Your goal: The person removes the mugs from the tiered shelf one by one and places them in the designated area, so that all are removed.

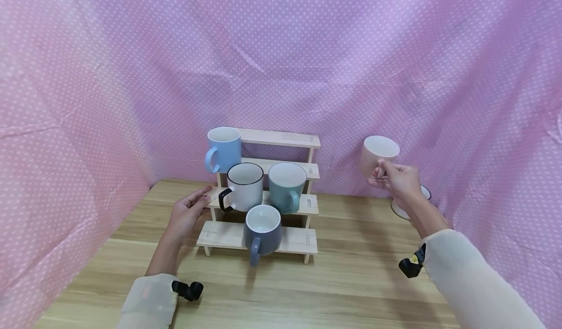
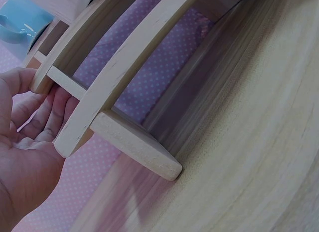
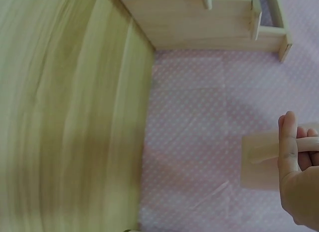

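My right hand [image 1: 401,180] pinches the handle of a pale pink mug [image 1: 369,160], raised in the air to the right of a stepped wooden stand [image 1: 303,239]. The mug is upright, its opening facing up. At the stand's left side my left hand [image 1: 186,214] grips the end of a step, thumb above and fingers beneath in the left wrist view. A light blue mug [image 1: 229,153] sits high on the left. Below it stand a white mug [image 1: 248,192] with black rim and handle and a teal mug [image 1: 281,190]. A grey-blue mug [image 1: 269,238] is on the lowest step.
Behind my right wrist, a white dish-like thing with a dark rim [image 1: 399,210] is partly hidden on the wooden table [image 1: 351,280]. Pink dotted cloth [image 1: 281,75] hangs behind the table and along both sides.
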The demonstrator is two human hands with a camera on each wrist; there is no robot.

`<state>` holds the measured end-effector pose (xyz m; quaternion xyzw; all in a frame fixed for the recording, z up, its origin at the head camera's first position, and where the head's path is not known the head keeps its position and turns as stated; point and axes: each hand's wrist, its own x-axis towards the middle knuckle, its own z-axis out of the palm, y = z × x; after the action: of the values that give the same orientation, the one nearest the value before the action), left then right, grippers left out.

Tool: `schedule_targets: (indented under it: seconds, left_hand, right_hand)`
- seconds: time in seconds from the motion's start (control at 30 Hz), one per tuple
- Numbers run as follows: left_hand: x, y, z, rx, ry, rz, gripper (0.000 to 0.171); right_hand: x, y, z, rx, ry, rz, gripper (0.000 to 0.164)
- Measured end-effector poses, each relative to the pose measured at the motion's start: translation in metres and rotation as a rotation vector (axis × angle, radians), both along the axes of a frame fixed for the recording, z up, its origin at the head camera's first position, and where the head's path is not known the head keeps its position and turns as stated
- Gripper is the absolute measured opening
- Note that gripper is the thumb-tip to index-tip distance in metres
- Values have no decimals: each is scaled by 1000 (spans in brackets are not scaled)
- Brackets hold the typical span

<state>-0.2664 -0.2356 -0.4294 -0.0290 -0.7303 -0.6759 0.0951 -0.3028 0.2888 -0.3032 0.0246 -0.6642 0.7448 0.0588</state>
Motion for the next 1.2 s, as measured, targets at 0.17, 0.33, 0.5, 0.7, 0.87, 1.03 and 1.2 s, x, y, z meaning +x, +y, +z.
schedule_targets:
  seconds: [0.17,0.33,0.5,0.7,0.87,1.03,1.2]
  left_hand:
    - [-1,1,0,6,1,4,51]
    - [-1,1,0,24,4,0,51]
    - [-1,1,0,27,0,-7,51]
    - [-1,1,-1,22,1,-5,52]
    - [-1,0,-2,16,-1,0,52]
    - [-2,0,-3,13,-4,6,51]
    - [-2,0,-2,25,-2,0,50]
  right_hand:
    - [-3,10,-15,17,-6,-35,38]
    - [-9,20,-33,43,9,-65,35]
    - [-11,29,-51,44,-30,-75,34]
    - [-12,37,-73,103,-65,-78,43]
    - [-13,44,-91,128,-73,-68,41]
    - [-14,48,-104,129,-77,-82,35]
    - [-11,48,-111,110,-100,-93,29]
